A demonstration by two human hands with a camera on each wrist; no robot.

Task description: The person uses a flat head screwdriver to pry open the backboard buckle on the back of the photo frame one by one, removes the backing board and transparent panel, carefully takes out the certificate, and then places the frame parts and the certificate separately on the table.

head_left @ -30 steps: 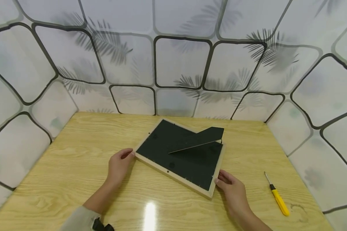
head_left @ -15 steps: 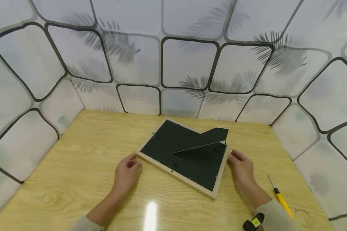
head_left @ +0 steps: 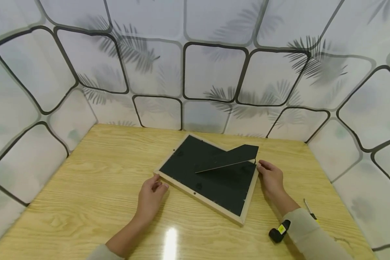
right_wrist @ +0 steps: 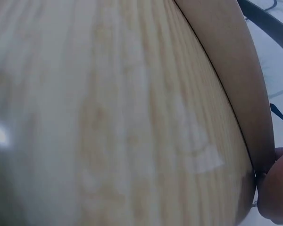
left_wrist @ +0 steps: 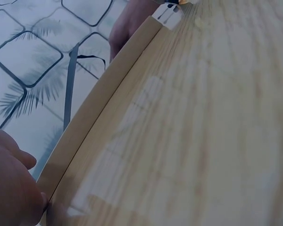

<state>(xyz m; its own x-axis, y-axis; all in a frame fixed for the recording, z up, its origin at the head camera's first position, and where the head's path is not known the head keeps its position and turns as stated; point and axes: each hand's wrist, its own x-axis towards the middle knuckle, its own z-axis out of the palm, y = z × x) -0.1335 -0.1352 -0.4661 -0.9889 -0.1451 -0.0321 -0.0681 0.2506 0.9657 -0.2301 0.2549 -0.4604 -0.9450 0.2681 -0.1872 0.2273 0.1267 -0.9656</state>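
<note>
A picture frame (head_left: 211,206) with a light wooden border lies face down and slanted on the table. Its black backing has a stand flap (head_left: 234,155) tilted up toward the right. My left hand (head_left: 151,198) holds the left corner of the frame, the forefinger at the corner and the thumb by the front edge. At the far right corner, my right hand (head_left: 271,177) pinches the border with fingertips and thumb. In the left wrist view, the frame's wooden side (left_wrist: 104,99) runs away from the left fingers; in the right wrist view, the right fingertips (right_wrist: 276,188) meet its end.
A yellow-handled screwdriver (head_left: 308,206) lies on the right, mostly covered by the right sleeve (head_left: 307,234). Patterned white walls (head_left: 211,72) enclose the wooden table (head_left: 68,202) at the back and sides. A black device (head_left: 279,231) sits at the right wrist.
My right hand has slid along the frame's right edge from near the front corner to the far corner. My left hand has shifted slightly rightward and nearer. The frame has hardly moved.
</note>
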